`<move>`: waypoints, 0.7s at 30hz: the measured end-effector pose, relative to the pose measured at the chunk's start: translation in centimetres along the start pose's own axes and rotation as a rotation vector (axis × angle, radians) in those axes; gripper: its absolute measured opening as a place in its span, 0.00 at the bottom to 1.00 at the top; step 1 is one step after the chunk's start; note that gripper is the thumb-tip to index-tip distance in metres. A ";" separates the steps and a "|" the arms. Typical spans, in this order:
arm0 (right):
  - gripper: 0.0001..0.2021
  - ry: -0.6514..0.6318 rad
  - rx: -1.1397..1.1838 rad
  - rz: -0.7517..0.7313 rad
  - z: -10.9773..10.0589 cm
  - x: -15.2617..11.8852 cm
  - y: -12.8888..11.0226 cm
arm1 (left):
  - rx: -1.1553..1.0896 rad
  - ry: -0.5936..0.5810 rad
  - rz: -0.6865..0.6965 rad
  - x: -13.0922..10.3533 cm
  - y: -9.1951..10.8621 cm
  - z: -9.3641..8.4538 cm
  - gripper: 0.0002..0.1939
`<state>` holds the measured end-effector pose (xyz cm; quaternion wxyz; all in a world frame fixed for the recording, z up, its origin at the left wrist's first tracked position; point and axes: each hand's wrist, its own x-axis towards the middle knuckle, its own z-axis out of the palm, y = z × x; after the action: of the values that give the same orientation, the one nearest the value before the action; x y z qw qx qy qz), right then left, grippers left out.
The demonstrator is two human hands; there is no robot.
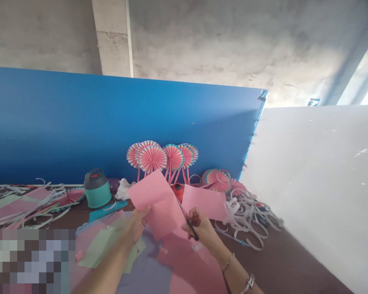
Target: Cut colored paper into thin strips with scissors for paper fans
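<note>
Just below the centre of the frame, a flat, four-sided sheet of plain pink paper is held up at a tilt between the two hands; the left hand grips it by its lower-left edge, thumb laid on the upper face and the other fingers mostly hidden beneath; the right hand, to the right of the sheet, is closed around a pair of scissors with black handles, whose narrow blades lie along the sheet's right edge; the step in hand looks like trimming or cutting that edge, though how far the blades are parted, and whether they have bitten in, I cannot tell; the next move would seem to call for the left hand to keep the sheet taut and steady while the scissors stay in line with the edge

So the sheet sits between the hands, touched by the left and met by the blades from the right; just behind the scissors, right of centre, is a second pink paper rectangle; below the hands, at the bottom of the frame, spread a broad deep-pink paper sheet and, farther left, pale green paper pieces; beyond, around the middle of the frame, pleated pink paper fans with pale and blue rims stand before a blue upright panel
</note>
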<state>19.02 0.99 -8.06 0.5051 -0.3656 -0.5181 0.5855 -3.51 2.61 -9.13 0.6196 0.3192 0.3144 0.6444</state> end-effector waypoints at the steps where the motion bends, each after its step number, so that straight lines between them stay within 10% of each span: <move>1: 0.26 -0.011 -0.008 0.010 0.0 -0.1 -0.1 | 0.011 0.005 -0.008 0.0 0.0 0.0 0.24; 21: 0.20 -0.295 0.111 0.076 -0.1 -1.7 -1.9 | 0.055 -0.030 -0.158 -0.2 -1.2 0.4 0.30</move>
<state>19.85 -0.69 -6.39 0.4202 -0.2664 -0.5392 0.6795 -2.49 2.49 -9.81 0.6644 0.3200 0.3468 0.5796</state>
